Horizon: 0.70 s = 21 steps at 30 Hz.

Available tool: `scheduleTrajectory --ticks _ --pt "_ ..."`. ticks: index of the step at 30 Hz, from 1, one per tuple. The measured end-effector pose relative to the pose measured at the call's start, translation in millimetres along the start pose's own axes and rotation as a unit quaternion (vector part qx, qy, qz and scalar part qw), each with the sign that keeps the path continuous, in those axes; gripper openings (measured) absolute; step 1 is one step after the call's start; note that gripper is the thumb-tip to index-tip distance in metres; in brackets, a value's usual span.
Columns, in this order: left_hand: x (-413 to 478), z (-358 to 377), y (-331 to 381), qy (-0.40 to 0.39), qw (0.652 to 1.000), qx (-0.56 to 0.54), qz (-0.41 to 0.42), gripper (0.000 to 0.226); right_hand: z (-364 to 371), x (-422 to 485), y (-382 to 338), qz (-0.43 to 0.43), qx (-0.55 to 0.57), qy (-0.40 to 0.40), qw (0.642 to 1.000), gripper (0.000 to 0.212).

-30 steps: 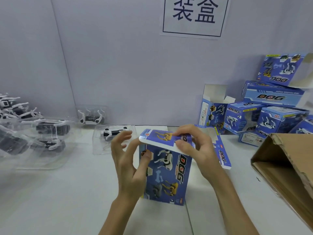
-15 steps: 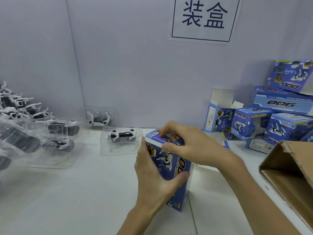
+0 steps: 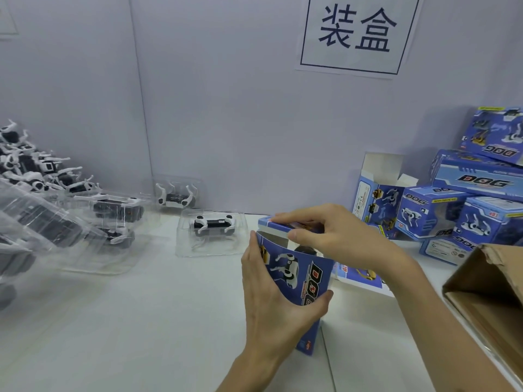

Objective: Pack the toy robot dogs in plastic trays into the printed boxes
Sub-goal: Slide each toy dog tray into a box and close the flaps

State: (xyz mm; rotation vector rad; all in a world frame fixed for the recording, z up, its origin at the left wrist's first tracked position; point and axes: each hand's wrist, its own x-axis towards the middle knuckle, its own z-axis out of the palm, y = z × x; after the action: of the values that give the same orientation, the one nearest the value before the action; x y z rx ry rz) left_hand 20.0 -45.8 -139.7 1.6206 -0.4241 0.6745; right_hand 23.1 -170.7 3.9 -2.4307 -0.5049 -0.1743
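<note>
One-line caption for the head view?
Left hand grips an upright printed box; right hand pinches its top flap, trayed toy dog behind.

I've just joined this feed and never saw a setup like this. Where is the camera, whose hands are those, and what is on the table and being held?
There is no machine here: a person works with bare hands, and the one picture comes from a wide-angle camera on their head, looking forward and down. The left hand grips a blue printed box standing on the white table; the right hand pinches its top flap, with a gap showing under it. Behind the box lies a clear plastic tray holding a toy robot dog; more trays are piled at the left. Other printed boxes are stacked at the right, beside an open cardboard carton.
</note>
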Motion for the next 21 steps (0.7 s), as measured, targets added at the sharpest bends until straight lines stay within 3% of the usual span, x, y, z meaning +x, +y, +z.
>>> scheduleTrajectory --ticks 8,12,16,21 --pt "-1 -3 -1 -0.004 1.000 0.003 -0.011 0.131 9 -6 1 -0.003 -0.034 -0.012 0.999 0.034" --pt "3 -5 -1 -0.022 1.000 0.010 -0.015 0.128 9 -10 -1 0.025 -0.063 -0.077 0.995 0.039" --pt "5 -4 -10 -0.053 0.996 0.066 -0.003 0.142 6 -8 -8 0.015 -0.153 -0.141 0.978 0.057" --pt "6 -4 -12 -0.059 0.991 0.119 0.034 0.143 10 -3 -17 0.024 -0.212 -0.160 0.964 0.058"
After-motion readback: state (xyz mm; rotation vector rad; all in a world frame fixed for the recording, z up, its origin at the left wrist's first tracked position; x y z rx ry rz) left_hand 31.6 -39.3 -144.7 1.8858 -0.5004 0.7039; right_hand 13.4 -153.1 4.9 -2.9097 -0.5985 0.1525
